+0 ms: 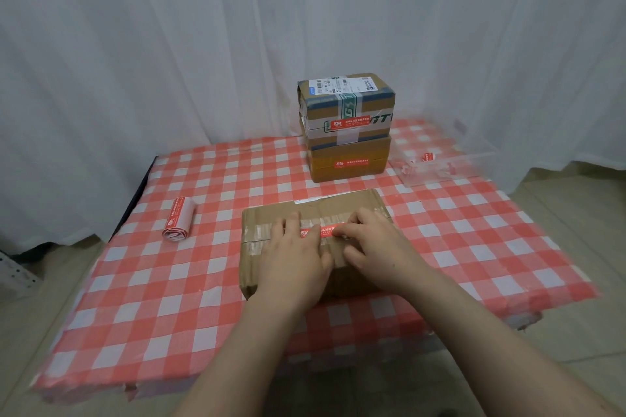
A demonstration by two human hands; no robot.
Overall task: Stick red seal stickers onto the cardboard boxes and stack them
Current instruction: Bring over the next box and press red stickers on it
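A brown cardboard box (261, 223) lies in front of me on the checked table, taped across its top. A red seal sticker (323, 231) lies along that tape. My left hand (293, 256) rests flat on the box with straight fingers over the sticker's left end. My right hand (371, 247) has its fingers bent, the fingertips pressing down on the sticker's right end. Behind stand two boxes in a stack: the lower plain one (349, 159) and the upper taped one (345, 105), each with a red sticker on its front.
A roll of red stickers (179, 219) lies on the table at the left. A clear plastic tray (437, 166) with red scraps sits at the back right. The red-and-white cloth (169, 281) covers a low table; white curtain hangs behind.
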